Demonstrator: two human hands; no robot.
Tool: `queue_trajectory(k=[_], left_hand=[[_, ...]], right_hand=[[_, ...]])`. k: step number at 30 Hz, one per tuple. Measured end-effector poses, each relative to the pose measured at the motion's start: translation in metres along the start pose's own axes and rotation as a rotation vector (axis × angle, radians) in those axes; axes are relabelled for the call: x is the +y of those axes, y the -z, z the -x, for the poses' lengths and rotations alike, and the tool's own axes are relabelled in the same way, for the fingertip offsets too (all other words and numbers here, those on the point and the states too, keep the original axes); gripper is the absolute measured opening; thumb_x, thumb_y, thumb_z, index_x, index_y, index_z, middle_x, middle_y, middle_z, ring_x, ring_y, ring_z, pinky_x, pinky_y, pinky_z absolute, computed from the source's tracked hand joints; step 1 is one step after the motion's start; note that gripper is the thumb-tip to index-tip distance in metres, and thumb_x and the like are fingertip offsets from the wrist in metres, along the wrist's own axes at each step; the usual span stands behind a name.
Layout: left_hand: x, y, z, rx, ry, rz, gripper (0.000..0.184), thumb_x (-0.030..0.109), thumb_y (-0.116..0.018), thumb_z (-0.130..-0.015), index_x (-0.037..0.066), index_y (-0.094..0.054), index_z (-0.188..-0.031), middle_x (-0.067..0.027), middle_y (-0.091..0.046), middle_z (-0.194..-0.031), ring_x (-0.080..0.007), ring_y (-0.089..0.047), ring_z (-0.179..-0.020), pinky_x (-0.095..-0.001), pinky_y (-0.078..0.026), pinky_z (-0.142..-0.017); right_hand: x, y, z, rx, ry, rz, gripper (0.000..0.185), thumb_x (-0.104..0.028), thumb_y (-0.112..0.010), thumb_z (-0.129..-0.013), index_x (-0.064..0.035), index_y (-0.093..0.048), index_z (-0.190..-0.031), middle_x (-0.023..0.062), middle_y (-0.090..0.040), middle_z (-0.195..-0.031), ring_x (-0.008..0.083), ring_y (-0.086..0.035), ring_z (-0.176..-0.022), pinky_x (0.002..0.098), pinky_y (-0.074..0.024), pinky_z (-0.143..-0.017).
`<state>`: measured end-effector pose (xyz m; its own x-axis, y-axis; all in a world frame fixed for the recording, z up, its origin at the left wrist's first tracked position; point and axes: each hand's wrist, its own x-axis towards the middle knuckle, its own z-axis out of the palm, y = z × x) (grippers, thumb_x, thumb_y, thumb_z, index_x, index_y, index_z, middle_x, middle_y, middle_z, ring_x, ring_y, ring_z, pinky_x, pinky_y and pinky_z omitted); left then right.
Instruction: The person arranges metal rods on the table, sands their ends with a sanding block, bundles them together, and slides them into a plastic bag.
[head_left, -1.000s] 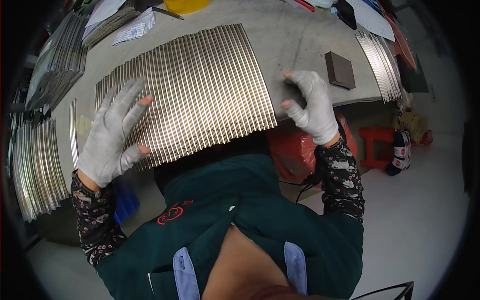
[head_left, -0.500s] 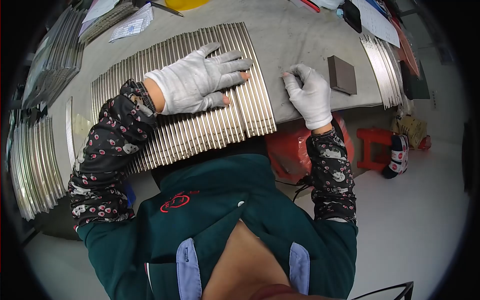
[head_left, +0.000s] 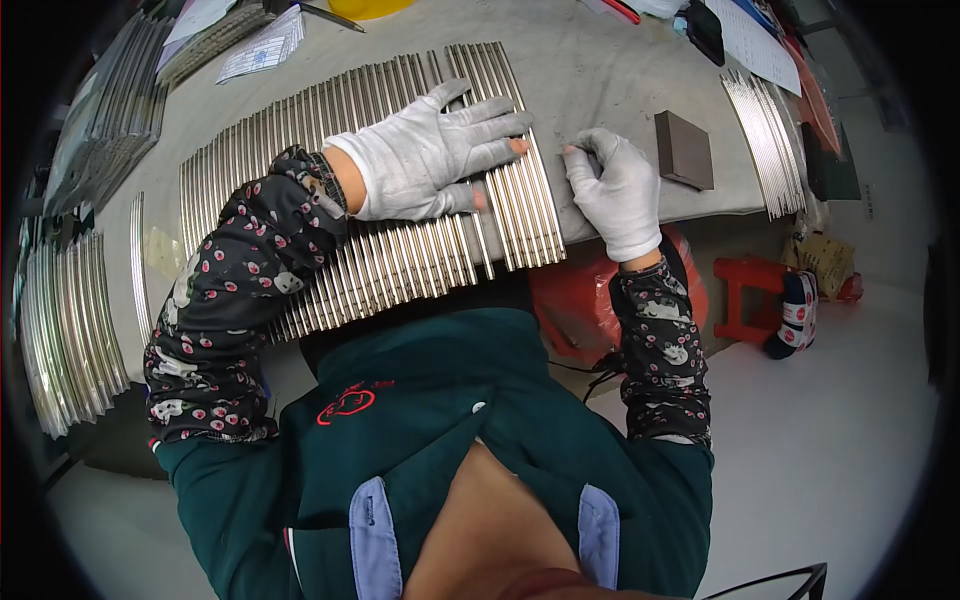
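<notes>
Many thin metal rods (head_left: 370, 265) lie side by side in a wide row on the grey table. My left hand (head_left: 430, 155), in a white glove with bare fingertips, rests flat on the rods with its fingers spread. Under and beside its fingers, a group of rods (head_left: 525, 215) at the right end stands apart from the rest, with narrow gaps and a loose rod between. My right hand (head_left: 615, 190), gloved the same way, is just right of the row at the table edge, its fingers curled together; whatever may be between them is too small to make out.
A dark brown block (head_left: 685, 150) lies right of my right hand. Farther right is another bundle of rods (head_left: 765, 145). Wrapped stacks (head_left: 75, 330) stand at the left. Papers (head_left: 262, 48), a pen and a yellow container (head_left: 368, 6) are at the back. A red stool (head_left: 740, 300) stands below.
My left hand has come from the row's left part onto its right part, then slid farther right, parting the end rods from the others. My right hand's fingers have closed together.
</notes>
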<state>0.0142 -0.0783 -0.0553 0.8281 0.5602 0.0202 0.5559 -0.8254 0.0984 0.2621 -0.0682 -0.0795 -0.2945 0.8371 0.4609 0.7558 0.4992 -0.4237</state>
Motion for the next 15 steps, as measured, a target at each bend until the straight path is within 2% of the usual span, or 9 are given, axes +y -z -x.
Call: queue_trajectory(k=[7, 8, 9, 13, 15], left_hand=[[0.0, -0.003, -0.006, -0.015, -0.007, -0.041, 0.069, 0.046, -0.043, -0.094, 0.009, -0.023, -0.149, -0.0165, -0.023, -0.155, -0.0337, -0.021, -0.144, -0.056, -0.008, -0.116], [0.0, -0.003, -0.006, -0.015, -0.014, -0.043, 0.069, 0.047, -0.041, -0.094, 0.01, -0.022, -0.149, -0.0172, -0.023, -0.155, -0.0337, -0.021, -0.144, -0.0564, -0.008, -0.115], [0.0, -0.002, -0.006, -0.017, -0.013, -0.043, 0.069, 0.047, -0.041, -0.094, 0.01, -0.022, -0.149, -0.0172, -0.023, -0.155, -0.0337, -0.021, -0.144, -0.0564, -0.008, -0.115], [0.001, -0.003, -0.01, 0.01, -0.016, -0.06, 0.071, 0.046, -0.045, -0.091, 0.007, -0.026, -0.148, -0.0168, -0.026, -0.153, -0.0331, -0.022, -0.144, -0.0549, -0.01, -0.116], [0.002, -0.004, -0.011, 0.025, -0.013, -0.07, 0.072, 0.047, -0.047, -0.09, 0.006, -0.028, -0.147, -0.0164, -0.028, -0.152, -0.0328, -0.022, -0.144, -0.0543, -0.011, -0.116]], right_hand=[[0.002, -0.001, 0.0, 0.009, 0.027, 0.022, 0.009, -0.019, -0.069, -0.079, -0.0101, -0.066, -0.079, 0.008, -0.065, -0.072, 0.0286, -0.064, -0.07, 0.0388, -0.0513, -0.064], [0.002, -0.001, 0.0, 0.005, 0.031, 0.021, 0.008, -0.016, -0.069, -0.08, -0.0084, -0.066, -0.081, 0.0085, -0.066, -0.073, 0.0267, -0.064, -0.068, 0.0362, -0.0508, -0.063], [0.002, -0.001, 0.001, 0.001, 0.035, 0.018, 0.007, -0.012, -0.07, -0.08, -0.0067, -0.066, -0.083, 0.0089, -0.066, -0.074, 0.0248, -0.063, -0.067, 0.0336, -0.0503, -0.062], [0.001, 0.0, 0.001, -0.007, 0.025, 0.016, 0.007, -0.012, -0.07, -0.08, -0.0067, -0.066, -0.083, 0.0088, -0.066, -0.075, 0.0247, -0.064, -0.067, 0.0334, -0.0504, -0.062], [0.002, -0.002, 0.001, 0.028, 0.032, 0.008, 0.008, -0.018, -0.07, -0.078, -0.01, -0.066, -0.079, 0.0071, -0.065, -0.07, 0.0272, -0.064, -0.068, 0.0377, -0.0513, -0.063]])
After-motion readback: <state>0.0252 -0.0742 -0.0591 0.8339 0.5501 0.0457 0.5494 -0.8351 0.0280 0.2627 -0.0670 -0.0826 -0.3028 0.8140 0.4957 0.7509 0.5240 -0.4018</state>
